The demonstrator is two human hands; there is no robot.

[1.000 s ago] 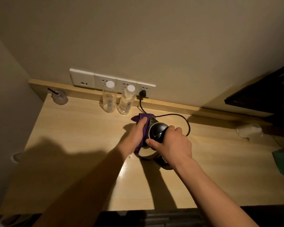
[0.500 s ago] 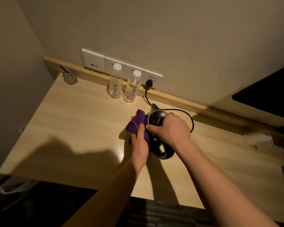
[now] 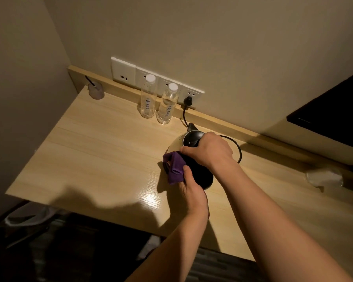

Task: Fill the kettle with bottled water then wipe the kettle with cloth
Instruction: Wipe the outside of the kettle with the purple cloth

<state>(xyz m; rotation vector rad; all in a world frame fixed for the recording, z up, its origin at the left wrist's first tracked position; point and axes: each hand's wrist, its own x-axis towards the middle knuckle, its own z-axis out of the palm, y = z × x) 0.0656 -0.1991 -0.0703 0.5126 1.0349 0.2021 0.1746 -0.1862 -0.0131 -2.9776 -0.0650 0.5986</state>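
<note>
A metal kettle (image 3: 176,143) with a black lid and spout stands on the wooden desk (image 3: 102,151), its black cord running to a wall socket. My right hand (image 3: 209,149) grips the top and handle of the kettle from above. My left hand (image 3: 192,188) presses a purple cloth (image 3: 174,166) against the kettle's near left side. Two clear water bottles (image 3: 148,98) (image 3: 168,104) with white caps stand upright by the back ledge, left of the plug.
A small glass (image 3: 96,91) with a dark stick sits in the far left corner. A crumpled clear wrapper (image 3: 324,177) lies at the right. A dark cabinet (image 3: 330,110) hangs at upper right. The desk's front edge is close below my arms.
My left hand has slid the cloth from the kettle's far left side down around to its near side. The right hand stays on the kettle's top. The view has shifted.
</note>
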